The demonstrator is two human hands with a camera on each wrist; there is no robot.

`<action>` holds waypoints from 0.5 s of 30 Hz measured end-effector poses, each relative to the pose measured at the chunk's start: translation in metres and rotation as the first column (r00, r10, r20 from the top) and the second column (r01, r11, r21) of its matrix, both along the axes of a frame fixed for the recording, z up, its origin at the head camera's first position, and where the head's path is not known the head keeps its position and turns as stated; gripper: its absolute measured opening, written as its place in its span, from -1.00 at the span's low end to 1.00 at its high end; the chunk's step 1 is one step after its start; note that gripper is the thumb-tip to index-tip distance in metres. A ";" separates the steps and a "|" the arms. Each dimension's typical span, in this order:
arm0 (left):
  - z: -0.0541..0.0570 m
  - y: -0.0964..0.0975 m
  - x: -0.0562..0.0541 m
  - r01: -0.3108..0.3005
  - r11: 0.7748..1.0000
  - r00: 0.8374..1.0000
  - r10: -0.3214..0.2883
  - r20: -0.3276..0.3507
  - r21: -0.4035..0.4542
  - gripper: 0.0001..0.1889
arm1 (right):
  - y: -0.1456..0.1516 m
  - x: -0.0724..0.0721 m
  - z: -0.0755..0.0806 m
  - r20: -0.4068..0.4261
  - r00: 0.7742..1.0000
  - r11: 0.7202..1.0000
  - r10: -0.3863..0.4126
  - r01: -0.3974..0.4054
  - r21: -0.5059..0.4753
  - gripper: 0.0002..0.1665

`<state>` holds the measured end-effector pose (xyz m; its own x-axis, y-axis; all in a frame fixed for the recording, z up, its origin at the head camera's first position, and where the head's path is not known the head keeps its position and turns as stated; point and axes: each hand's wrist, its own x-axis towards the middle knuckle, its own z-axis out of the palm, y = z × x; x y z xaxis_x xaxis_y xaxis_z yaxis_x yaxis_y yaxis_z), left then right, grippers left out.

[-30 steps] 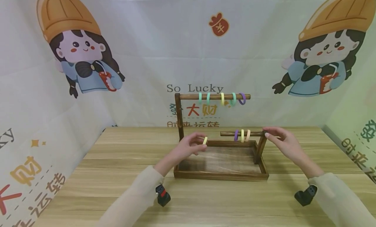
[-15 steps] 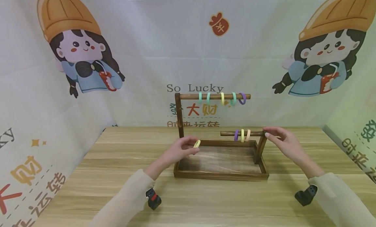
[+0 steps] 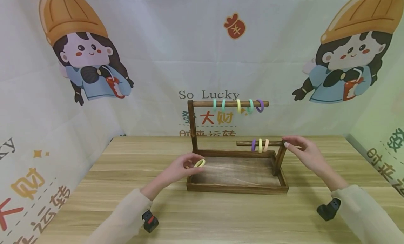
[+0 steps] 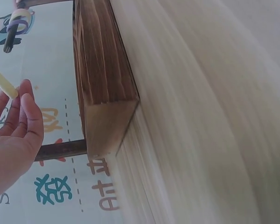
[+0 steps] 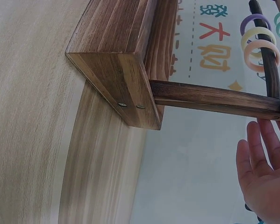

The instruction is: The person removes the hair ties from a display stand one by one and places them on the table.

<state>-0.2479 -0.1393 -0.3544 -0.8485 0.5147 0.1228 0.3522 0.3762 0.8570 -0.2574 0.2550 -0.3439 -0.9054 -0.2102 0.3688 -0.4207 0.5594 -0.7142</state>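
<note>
My left hand (image 3: pixel 176 169) pinches a yellow ring (image 3: pixel 199 163) between thumb and fingers, over the left end of the wooden rack's tray (image 3: pixel 236 189). In the left wrist view this ring (image 4: pixel 4 84) shows edge-on at the fingertips. My right hand (image 3: pixel 304 153) grips the top of the rack's short post (image 3: pixel 279 161) with thumb and fingers. From that post a lower bar (image 3: pixel 244 143) points left, carrying a purple ring (image 3: pixel 254 146), a yellow one and a peach ring (image 3: pixel 266 145). Several green, yellow and purple rings hang on the upper bar (image 3: pixel 231 104).
The rack stands on a wood-grain table (image 3: pixel 240 216). Its tall post (image 3: pixel 192 126) rises at the left rear, close behind my left hand. A printed cloth (image 3: pixel 164 54) hangs behind and at both sides of the table.
My left hand has drawn back left and down with the yellow ring, away from the lower bar's free end. The ring has tilted flatter. My right hand stays at the post top.
</note>
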 end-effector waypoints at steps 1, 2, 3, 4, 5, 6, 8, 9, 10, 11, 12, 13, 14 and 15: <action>-0.003 -0.003 -0.001 -0.002 1.000 1.000 0.001 -0.010 -0.008 -0.62 | 0.000 0.000 0.000 -0.002 1.000 1.000 0.004 -0.004 -0.004 -0.54; -0.007 -0.005 -0.003 -0.004 1.000 1.000 0.003 -0.018 -0.019 -0.62 | 0.000 0.000 0.000 -0.003 1.000 1.000 0.005 -0.005 -0.004 -0.55; -0.008 -0.007 -0.003 -0.001 1.000 1.000 0.000 -0.024 -0.025 -0.62 | 0.000 0.000 0.000 -0.005 1.000 1.000 0.007 -0.007 -0.006 -0.56; -0.010 -0.009 -0.002 0.003 1.000 1.000 -0.004 -0.028 -0.029 -0.61 | 0.000 -0.001 0.000 -0.005 1.000 1.000 0.010 -0.010 -0.009 -0.56; -0.011 -0.011 -0.002 0.006 0.999 1.000 -0.007 -0.031 -0.034 -0.61 | 0.000 -0.001 0.000 -0.005 1.000 1.000 0.011 -0.011 -0.012 -0.56; -0.011 -0.013 -0.001 0.008 0.999 0.999 -0.009 -0.031 -0.038 -0.60 | 0.000 -0.001 0.000 -0.005 1.000 1.000 0.011 -0.011 -0.014 -0.56; -0.012 -0.016 0.001 0.011 0.999 1.000 -0.012 -0.028 -0.043 -0.59 | 0.000 -0.001 -0.001 -0.003 1.000 1.000 0.008 -0.008 -0.013 -0.56; -0.012 -0.018 0.003 0.012 0.999 1.000 -0.013 -0.028 -0.047 -0.60 | 0.000 -0.001 -0.001 -0.003 1.000 1.000 0.007 -0.007 -0.013 -0.56; -0.012 -0.019 0.004 0.019 0.999 0.999 -0.020 -0.033 -0.048 -0.60 | 0.000 -0.001 0.000 -0.002 1.000 1.000 0.007 -0.007 -0.012 -0.56; -0.011 -0.020 0.007 0.019 0.999 0.999 -0.021 -0.034 -0.049 -0.61 | 0.000 -0.001 0.000 -0.003 1.000 1.000 0.007 -0.007 -0.012 -0.56; -0.008 -0.021 0.010 0.017 0.998 0.999 -0.019 -0.036 -0.055 -0.61 | 0.000 -0.001 0.000 -0.006 1.000 1.000 0.010 -0.010 -0.014 -0.57; -0.006 -0.022 0.013 0.018 0.998 0.999 -0.020 -0.041 -0.060 -0.62 | 0.000 -0.001 0.000 -0.010 1.000 1.000 0.012 -0.012 -0.016 -0.57; -0.003 -0.023 0.017 0.016 0.998 0.999 -0.019 -0.046 -0.068 -0.62 | 0.000 -0.001 0.000 -0.015 1.000 1.000 0.016 -0.016 -0.019 -0.58; 0.000 -0.023 0.021 0.018 0.997 0.998 -0.023 -0.057 -0.078 -0.63 | 0.000 -0.001 0.000 -0.021 1.000 1.000 0.019 -0.020 -0.022 -0.58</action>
<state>-0.2273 -0.1626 -0.3543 -0.8301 0.5420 0.1308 0.4091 0.4327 0.8034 -0.2583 0.2549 -0.3435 -0.8935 -0.2193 0.3919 -0.4460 0.5350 -0.7175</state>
